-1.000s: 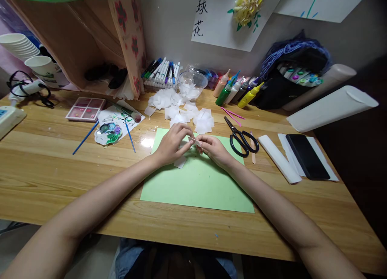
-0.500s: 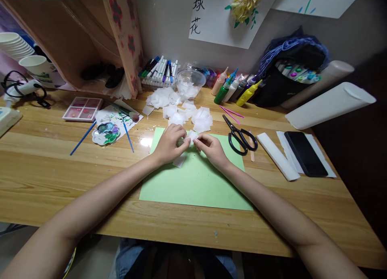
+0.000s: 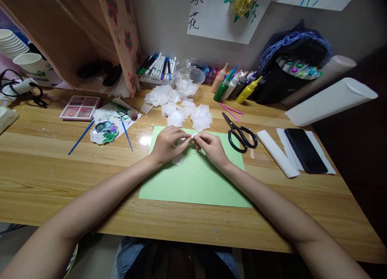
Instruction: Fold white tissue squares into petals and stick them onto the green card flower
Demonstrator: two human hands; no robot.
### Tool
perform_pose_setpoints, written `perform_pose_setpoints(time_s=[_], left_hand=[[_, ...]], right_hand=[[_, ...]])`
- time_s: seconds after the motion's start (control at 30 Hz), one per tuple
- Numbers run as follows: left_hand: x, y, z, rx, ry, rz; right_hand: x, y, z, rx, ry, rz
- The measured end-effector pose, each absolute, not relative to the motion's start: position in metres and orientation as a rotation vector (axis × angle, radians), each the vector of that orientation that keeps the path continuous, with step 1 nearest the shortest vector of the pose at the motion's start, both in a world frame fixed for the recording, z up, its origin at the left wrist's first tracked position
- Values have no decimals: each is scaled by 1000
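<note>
My left hand (image 3: 169, 145) and my right hand (image 3: 211, 148) meet over a green sheet of paper (image 3: 193, 182), fingertips pinched together. Between them is a small piece of white tissue paper (image 3: 194, 136), mostly covered by the fingers and looking bunched up. A flat white paper square (image 3: 178, 159) lies on the green sheet, partly beneath my left hand. Just beyond the sheet, loose white tissue squares (image 3: 202, 117) are heaped in several piles, beside a clear plastic bowl (image 3: 190, 80) with more white pieces in it.
Black-handled scissors (image 3: 238, 134) lie right of my right hand, near a folded white paper strip (image 3: 278, 154) and a phone (image 3: 305, 150). Paint bottles (image 3: 223, 88) and markers (image 3: 159, 67) stand at the back. Leftward are a paint palette (image 3: 104, 132) and brushes (image 3: 126, 132).
The white tissue piece showed flat between my fingertips; now it is bunched smaller and more hidden. My fingertips have closed together. The view has shifted slightly.
</note>
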State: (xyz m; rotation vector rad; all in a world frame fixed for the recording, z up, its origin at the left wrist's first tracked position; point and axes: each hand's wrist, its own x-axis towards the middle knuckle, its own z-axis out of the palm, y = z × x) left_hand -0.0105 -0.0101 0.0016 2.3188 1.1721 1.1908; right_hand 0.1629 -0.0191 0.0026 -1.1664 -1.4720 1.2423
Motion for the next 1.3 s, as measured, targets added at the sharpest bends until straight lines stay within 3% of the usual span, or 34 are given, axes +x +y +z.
perform_pose_setpoints(time_s=[0.73, 1.3], left_hand=[[-9, -7, 8, 1860, 1166, 1082], [-9, -6, 7, 1883, 1122, 1091]], right_hand=[[162, -19, -2, -1166, -1498, 1233], [162, -18, -3, -1175, -1491, 1227]])
